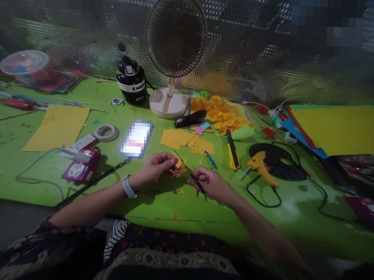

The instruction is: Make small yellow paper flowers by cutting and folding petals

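Observation:
My left hand [159, 167] is closed in a pinch on a small yellow-orange paper piece [179, 164]. In my right hand [214, 183] is a pair of dark scissors [195, 179], its blades pointing up and left to the paper's edge. Just beyond both hands lie flat yellow-orange paper pieces [174, 138] and a heap of cut paper shapes [199, 144]. A curled blue strip [211, 160] rests to their right. Paper scraps [180, 192] are scattered on the green tabletop [159, 202] below the hands.
A lit phone [136, 138], tape roll [106, 132] and purple power socket [81, 166] lie left. Behind stand a fan [175, 40] and black jug [131, 84]; a stapler [190, 119] is nearby. Right are a yellow cutter [232, 152], glue gun [262, 166] and coloured sheets [339, 130].

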Demonstrator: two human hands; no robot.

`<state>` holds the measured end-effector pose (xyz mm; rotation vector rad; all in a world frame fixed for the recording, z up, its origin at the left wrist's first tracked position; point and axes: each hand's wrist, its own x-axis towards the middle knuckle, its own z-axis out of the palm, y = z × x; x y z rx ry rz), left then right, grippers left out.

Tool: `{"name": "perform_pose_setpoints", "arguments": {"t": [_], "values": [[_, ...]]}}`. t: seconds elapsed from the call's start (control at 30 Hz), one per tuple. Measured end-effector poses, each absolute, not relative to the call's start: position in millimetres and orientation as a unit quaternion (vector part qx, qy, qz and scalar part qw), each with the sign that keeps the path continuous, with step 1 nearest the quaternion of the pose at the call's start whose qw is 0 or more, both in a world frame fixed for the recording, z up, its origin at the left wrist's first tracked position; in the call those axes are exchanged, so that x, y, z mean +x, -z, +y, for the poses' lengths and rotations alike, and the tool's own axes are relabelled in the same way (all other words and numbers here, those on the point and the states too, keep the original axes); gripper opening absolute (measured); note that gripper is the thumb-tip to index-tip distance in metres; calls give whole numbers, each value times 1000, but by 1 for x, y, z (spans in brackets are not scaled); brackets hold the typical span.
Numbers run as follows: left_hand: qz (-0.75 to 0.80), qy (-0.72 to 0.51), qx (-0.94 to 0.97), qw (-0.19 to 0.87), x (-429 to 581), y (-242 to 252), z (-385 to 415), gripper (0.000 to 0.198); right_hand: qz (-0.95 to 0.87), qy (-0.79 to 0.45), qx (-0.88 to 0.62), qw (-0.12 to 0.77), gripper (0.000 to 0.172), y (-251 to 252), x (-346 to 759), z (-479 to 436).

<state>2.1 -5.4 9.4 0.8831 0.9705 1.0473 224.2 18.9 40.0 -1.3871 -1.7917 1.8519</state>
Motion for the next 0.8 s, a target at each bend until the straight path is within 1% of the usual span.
{"name": "perform_pose_setpoints", "arguments": {"t": [0.43,0.8], "values": [[442,-475,397,649,1,-10,-5,29,-609,-627,-472,115,56,-43,224,19],[438,-477,391,654,1,-13,-5,34,-609,-626,-469,129,54,-43,227,20]]}}
